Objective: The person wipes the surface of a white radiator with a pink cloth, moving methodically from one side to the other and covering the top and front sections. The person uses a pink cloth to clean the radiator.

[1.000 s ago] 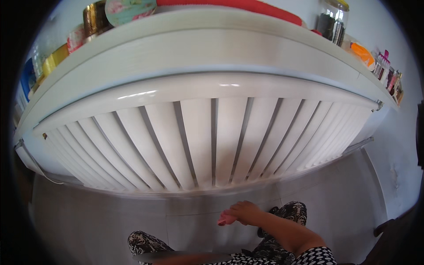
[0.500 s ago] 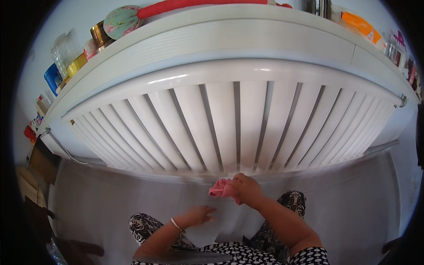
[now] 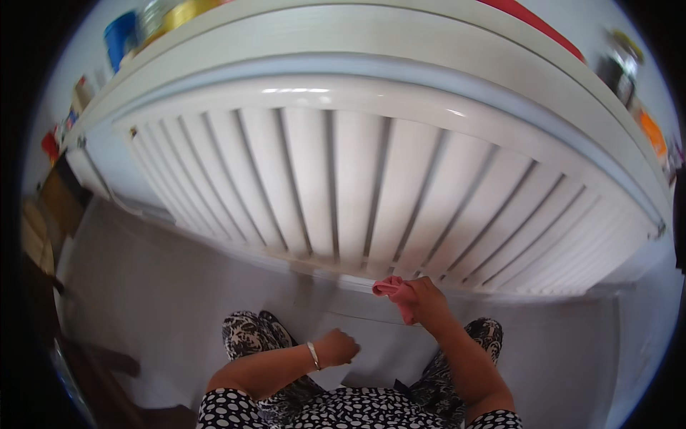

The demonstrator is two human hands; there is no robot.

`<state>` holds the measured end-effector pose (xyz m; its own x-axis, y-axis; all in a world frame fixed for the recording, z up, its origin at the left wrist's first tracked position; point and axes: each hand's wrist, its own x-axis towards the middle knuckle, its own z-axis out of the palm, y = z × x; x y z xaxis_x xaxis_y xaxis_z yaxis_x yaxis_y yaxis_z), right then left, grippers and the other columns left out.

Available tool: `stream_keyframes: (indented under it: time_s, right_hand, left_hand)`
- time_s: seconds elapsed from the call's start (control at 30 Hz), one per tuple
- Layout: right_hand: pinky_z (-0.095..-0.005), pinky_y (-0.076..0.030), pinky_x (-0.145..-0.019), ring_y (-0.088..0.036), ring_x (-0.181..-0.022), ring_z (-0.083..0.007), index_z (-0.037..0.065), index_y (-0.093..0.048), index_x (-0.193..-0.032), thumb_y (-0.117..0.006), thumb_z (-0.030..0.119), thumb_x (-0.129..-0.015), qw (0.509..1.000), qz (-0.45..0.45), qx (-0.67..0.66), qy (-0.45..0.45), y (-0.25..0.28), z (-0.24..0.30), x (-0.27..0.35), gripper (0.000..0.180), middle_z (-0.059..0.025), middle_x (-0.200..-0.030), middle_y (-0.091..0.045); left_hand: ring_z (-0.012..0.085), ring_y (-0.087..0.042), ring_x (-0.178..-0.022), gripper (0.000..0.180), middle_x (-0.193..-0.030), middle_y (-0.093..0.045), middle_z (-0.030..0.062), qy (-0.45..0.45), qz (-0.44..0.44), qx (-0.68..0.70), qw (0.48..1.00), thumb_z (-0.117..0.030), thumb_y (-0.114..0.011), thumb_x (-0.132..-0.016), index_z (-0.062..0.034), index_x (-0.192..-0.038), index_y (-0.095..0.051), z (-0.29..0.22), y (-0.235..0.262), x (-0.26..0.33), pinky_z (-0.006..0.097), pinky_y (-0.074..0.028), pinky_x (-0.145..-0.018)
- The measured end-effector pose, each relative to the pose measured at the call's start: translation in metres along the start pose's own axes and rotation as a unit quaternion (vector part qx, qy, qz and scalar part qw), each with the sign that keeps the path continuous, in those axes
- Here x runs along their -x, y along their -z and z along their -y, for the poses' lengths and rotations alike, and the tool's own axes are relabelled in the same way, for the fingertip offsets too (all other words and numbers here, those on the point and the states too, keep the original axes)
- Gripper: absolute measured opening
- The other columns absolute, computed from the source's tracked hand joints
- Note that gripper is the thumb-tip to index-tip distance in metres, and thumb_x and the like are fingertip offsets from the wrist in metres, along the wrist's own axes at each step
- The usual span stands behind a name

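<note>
In my right hand (image 3: 429,304) is a crumpled pink cloth (image 3: 400,294), gripped in closed fingers just in front of the lower edge of a white radiator (image 3: 354,186). The radiator has a rounded top bar and upright slats with dark gaps between them. My left hand (image 3: 337,348) hovers in front of my body, a bracelet on its wrist, its fingers curled in with nothing seen in them. It is apart from both cloth and radiator.
Above the radiator runs a white ledge (image 3: 400,39) bearing a blue container (image 3: 121,37), a red long object (image 3: 536,25), a metal-and-glass jar (image 3: 620,66) and an orange package (image 3: 652,136). Dark wooden furniture (image 3: 107,361) stands at the lower left on the grey floor (image 3: 171,279).
The view has turned, shifting the ledge things. My right hand and the pink cloth are farther right in the picture. My left hand has curled its fingers.
</note>
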<state>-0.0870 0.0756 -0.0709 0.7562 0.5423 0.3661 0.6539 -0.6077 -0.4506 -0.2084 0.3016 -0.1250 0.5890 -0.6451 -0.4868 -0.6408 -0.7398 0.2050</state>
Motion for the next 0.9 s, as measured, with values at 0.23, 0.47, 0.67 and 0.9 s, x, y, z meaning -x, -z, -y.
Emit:
stream_keyframes:
  time_s: [0.23,0.47,0.67,0.9]
  right_hand:
    - [-0.0378,-0.048,-0.076,-0.06,-0.087,-0.0309,0.008,-0.062,-0.112,-0.068,0.009,-0.07,0.983,0.011,0.047,0.176,0.025,0.066,-0.058,0.042,-0.0105,-0.101,-0.061]
    - [-0.036,-0.045,-0.068,-0.059,-0.079,-0.023,0.01,-0.069,-0.102,-0.064,0.009,-0.072,0.831,-0.298,0.199,0.425,0.106,0.19,-0.191,0.03,-0.007,-0.107,-0.062]
    - [-0.0365,-0.041,-0.077,-0.053,-0.098,-0.0214,0.017,-0.068,-0.101,-0.064,0.003,-0.071,0.772,-0.373,0.316,0.406,0.108,0.197,-0.264,0.033,0.0045,-0.114,-0.059]
    - [-0.0417,-0.041,-0.08,-0.051,-0.102,-0.0254,0.011,-0.065,-0.095,-0.06,0.006,-0.072,0.816,-0.234,0.308,0.43,0.066,0.185,-0.262,0.024,-0.0003,-0.109,-0.057]
  left_hand:
    - [0.0266,-0.062,-0.088,0.031,-0.092,-0.063,0.0074,-0.069,-0.103,0.036,0.992,-0.034,-0.065,-0.082,-0.0102,-0.102,-0.062,-0.016,-0.008,0.001,0.04,-0.046,-0.075]
    - [0.0237,-0.062,-0.086,0.023,-0.089,-0.064,0.0048,-0.015,-0.093,0.016,0.995,-0.03,-0.067,-0.08,-0.0125,-0.094,-0.065,0.001,-0.013,-0.009,0.037,-0.045,-0.074]
    - [0.0231,-0.063,-0.079,0.013,-0.083,-0.065,0.0046,-0.035,-0.143,0.007,0.989,-0.023,-0.065,-0.078,-0.0117,-0.085,-0.066,-0.009,-0.018,-0.012,0.036,-0.044,-0.069]
    - [0.0217,-0.064,-0.079,0.008,-0.083,-0.066,0.0042,-0.014,-0.137,0.021,0.99,-0.017,-0.064,-0.075,-0.0122,-0.081,-0.067,-0.016,-0.019,-0.006,0.035,-0.044,-0.067]
